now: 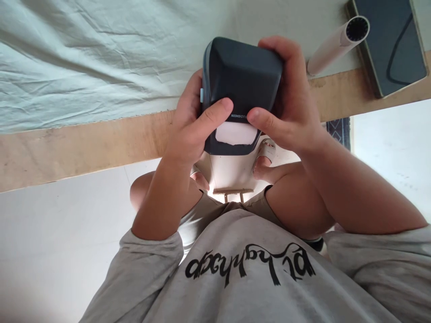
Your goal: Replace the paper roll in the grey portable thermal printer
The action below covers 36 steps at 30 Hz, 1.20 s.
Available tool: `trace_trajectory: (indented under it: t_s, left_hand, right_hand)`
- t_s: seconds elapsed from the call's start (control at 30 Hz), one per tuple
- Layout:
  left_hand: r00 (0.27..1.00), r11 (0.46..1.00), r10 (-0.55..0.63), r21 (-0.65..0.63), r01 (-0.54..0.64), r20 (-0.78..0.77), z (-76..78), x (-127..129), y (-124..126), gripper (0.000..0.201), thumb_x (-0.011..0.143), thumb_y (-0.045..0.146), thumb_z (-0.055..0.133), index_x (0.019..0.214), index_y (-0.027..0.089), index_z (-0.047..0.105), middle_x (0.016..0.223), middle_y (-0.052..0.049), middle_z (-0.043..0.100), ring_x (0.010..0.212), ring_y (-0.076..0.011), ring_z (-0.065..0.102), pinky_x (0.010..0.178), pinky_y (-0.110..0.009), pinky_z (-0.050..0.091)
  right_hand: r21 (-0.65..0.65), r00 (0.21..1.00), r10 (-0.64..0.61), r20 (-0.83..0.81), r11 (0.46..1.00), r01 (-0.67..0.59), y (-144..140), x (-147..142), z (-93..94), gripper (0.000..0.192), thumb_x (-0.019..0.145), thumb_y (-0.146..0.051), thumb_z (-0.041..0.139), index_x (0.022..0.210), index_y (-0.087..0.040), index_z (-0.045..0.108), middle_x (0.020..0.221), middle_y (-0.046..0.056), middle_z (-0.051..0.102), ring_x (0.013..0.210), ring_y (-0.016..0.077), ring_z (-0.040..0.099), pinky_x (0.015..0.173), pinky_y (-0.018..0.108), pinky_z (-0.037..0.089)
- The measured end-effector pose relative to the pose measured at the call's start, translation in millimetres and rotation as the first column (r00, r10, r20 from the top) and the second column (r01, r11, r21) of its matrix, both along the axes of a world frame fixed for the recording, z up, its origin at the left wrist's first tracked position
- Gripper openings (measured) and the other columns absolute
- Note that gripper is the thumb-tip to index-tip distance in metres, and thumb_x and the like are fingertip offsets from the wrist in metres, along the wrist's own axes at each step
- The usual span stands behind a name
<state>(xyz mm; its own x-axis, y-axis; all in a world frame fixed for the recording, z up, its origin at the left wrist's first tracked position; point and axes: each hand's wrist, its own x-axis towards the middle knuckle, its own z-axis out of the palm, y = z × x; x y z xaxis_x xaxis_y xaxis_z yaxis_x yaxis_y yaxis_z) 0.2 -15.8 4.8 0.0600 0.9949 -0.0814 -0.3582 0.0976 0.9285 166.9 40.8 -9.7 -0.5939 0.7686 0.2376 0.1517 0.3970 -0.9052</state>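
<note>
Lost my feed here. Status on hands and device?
Left hand and right hand both gripping dark label printer. Thumbs at white label slot. Nothing blocking.

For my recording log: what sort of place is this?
Probably a home room, not a workshop: a cloth covers the wooden table, with a tablet and white tube on it.

Dark label printer, white label showing
</note>
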Motion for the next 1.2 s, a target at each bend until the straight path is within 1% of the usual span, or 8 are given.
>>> trace_trajectory:
  t_s: [0.17,0.33,0.53,0.73,0.9,1.07,1.13,1.2]
  left_hand:
    - [0.999,0.999,-0.030,0.021,0.030,-0.015,-10.5,-0.6,6.3,0.025,0.077,0.030,0.053,0.099,0.019,0.053,0.087,-0.006,0.054,0.079,-0.0138,0.053,0.068,-0.026,0.045]
    - [0.999,0.993,0.044,0.112,-0.044,0.004,-25.6,3.5,14.4,0.029,0.076,0.040,0.052,0.096,0.020,0.055,0.081,-0.005,0.053,0.069,-0.0126,0.053,0.053,-0.023,0.041]
    - [0.999,0.998,-0.022,0.061,0.019,0.042,-23.3,5.9,18.9,0.026,0.076,0.040,0.051,0.094,0.021,0.054,0.074,-0.003,0.052,0.056,-0.0085,0.050,0.043,-0.021,0.037]
    - [0.989,0.992,-0.098,0.091,0.088,0.107,-26.9,1.0,23.2,0.028,0.069,0.035,0.060,0.094,0.023,0.055,0.082,-0.003,0.058,0.069,-0.0143,0.055,0.050,-0.028,0.042]
    - [0.989,0.998,-0.055,0.037,0.050,0.135,-22.2,3.6,19.4,0.023,0.073,0.037,0.057,0.092,0.025,0.054,0.082,-0.002,0.055,0.063,-0.0110,0.054,0.045,-0.023,0.039]
    - [0.953,0.993,-0.103,-0.030,0.117,0.285,-9.7,8.4,16.7,0.046,0.083,0.055,0.031,0.081,0.017,0.058,0.084,-0.005,0.061,0.096,-0.0208,0.060,0.069,-0.032,0.050]
    - [0.941,0.996,-0.079,-0.021,0.091,0.330,-11.9,8.1,18.0,0.048,0.085,0.053,0.029,0.078,0.016,0.059,0.079,-0.005,0.061,0.101,-0.0216,0.059,0.074,-0.033,0.051]
    - [0.945,1.000,-0.015,0.003,0.015,0.328,-18.0,7.2,19.5,0.047,0.086,0.050,0.029,0.081,0.016,0.061,0.075,-0.003,0.060,0.102,-0.0211,0.059,0.072,-0.033,0.052]
  right_hand:
    - [0.039,0.997,-0.031,0.074,0.999,0.028,3.5,1.3,-2.0,0.063,0.071,-0.053,0.055,0.123,-0.027,0.030,0.113,0.002,0.044,0.081,0.0069,0.048,0.065,0.021,0.044]
    - [0.098,0.995,-0.044,0.091,0.995,0.035,7.1,3.9,-2.7,0.060,0.073,-0.054,0.054,0.120,-0.024,0.032,0.112,0.002,0.046,0.087,0.0077,0.048,0.070,0.021,0.045]
    - [0.133,0.995,-0.059,0.080,0.990,0.048,8.2,6.4,-0.8,0.059,0.074,-0.053,0.053,0.119,-0.021,0.033,0.118,0.004,0.044,0.098,0.0091,0.046,0.080,0.023,0.044]
    - [0.119,0.996,-0.041,0.075,0.992,0.032,7.0,5.5,1.7,0.065,0.074,-0.051,0.054,0.122,-0.014,0.032,0.122,0.007,0.042,0.101,0.0092,0.045,0.082,0.022,0.044]
    - [0.142,0.997,-0.043,0.065,0.989,0.034,5.2,3.6,1.6,0.064,0.074,-0.050,0.054,0.121,-0.013,0.033,0.120,0.007,0.042,0.101,0.0090,0.044,0.083,0.022,0.043]
    - [0.085,0.997,-0.016,0.081,0.996,0.009,4.3,5.5,-0.2,0.064,0.075,-0.048,0.054,0.124,-0.013,0.031,0.115,0.007,0.041,0.099,0.0094,0.045,0.061,0.015,0.042]
    - [0.131,0.997,-0.023,0.079,0.991,0.012,3.9,6.4,-0.2,0.065,0.075,-0.045,0.054,0.127,-0.016,0.029,0.122,0.007,0.036,0.108,0.0114,0.043,0.060,0.014,0.042]
    - [0.233,0.995,-0.052,0.079,0.972,0.032,3.0,6.5,0.6,0.065,0.076,-0.043,0.054,0.131,-0.022,0.027,0.129,0.005,0.028,0.117,0.0131,0.040,0.070,0.015,0.046]
